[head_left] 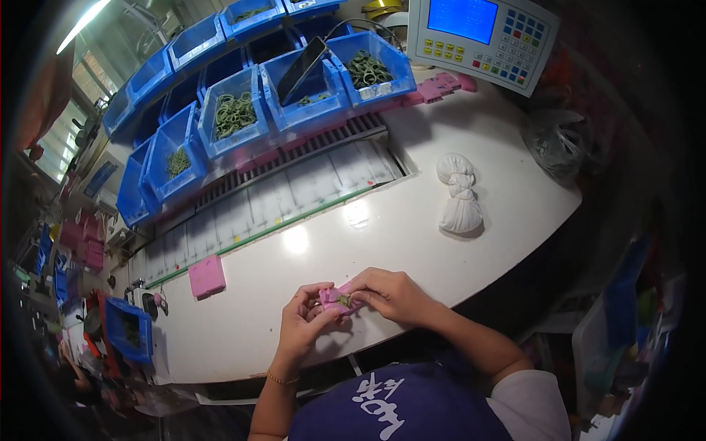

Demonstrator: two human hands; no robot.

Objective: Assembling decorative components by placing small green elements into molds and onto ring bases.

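Low over the white table's near edge, my left hand [300, 320] holds a small pink rubber mould [328, 295], thumb and fingers around its left side. On the mould's inner face lies a green wax piece [343, 300], its exact shape too small to make out. My right hand [393, 292] comes in from the right, its thumb and forefinger pinched at that green piece. Part of the mould is covered by the fingers of both hands. Another pink block-shaped mould [207, 277], closed, rests on the table to the left.
Blue bins [234, 121] holding green rings stand in rows at the back; a phone [302, 71] leans in one. A tied white cloth pouch [460, 195] lies to the right. Behind it are a control panel [482, 40] and a plastic bag [560, 147]. A slotted rack [294, 180] crosses the table.
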